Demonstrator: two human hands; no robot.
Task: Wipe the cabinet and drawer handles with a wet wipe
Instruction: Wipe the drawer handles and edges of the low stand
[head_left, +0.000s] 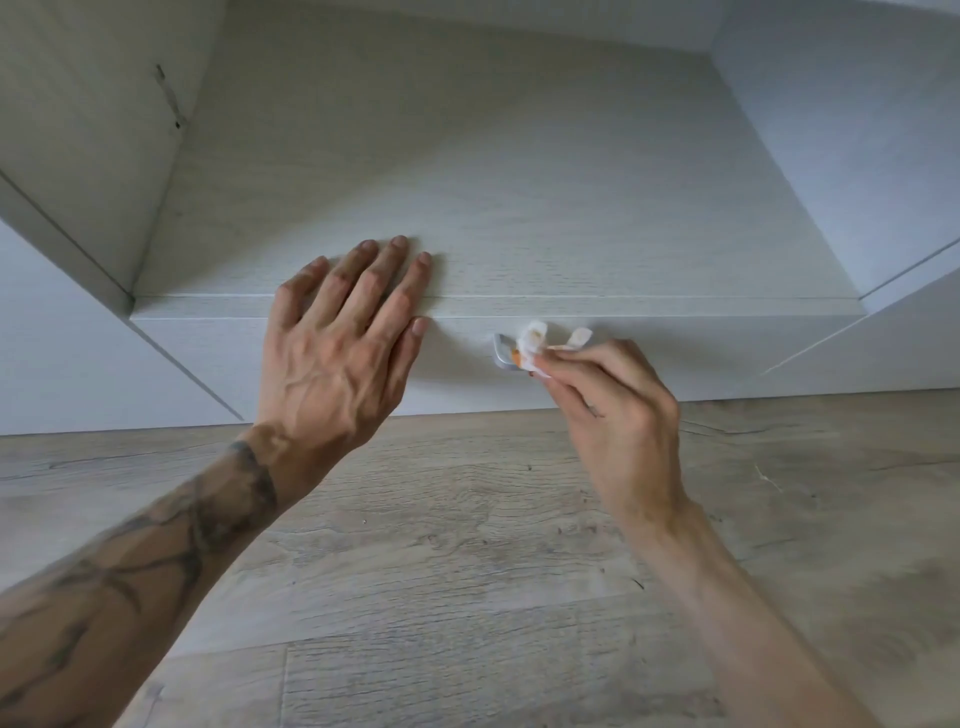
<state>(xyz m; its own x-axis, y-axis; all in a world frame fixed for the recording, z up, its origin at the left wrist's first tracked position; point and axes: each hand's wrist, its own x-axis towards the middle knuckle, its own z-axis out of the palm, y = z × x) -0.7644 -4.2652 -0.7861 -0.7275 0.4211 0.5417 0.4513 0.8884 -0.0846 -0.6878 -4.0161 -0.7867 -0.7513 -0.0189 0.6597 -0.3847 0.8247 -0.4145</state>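
Observation:
A small metal drawer handle (503, 356) sticks out of a white drawer front (701, 353) low in a white wood-grain cabinet. My right hand (613, 405) pinches a crumpled white wet wipe (535, 343) with orange marks and presses it against the handle, covering the handle's right part. My left hand (337, 343) lies flat with fingers spread over the top edge of the drawer unit (571, 234), to the left of the handle, holding nothing.
White cabinet side panels (83, 130) rise on the left and right (857, 130) of the unit. A grey wood-look floor (467, 545) runs below the drawer front and under both forearms.

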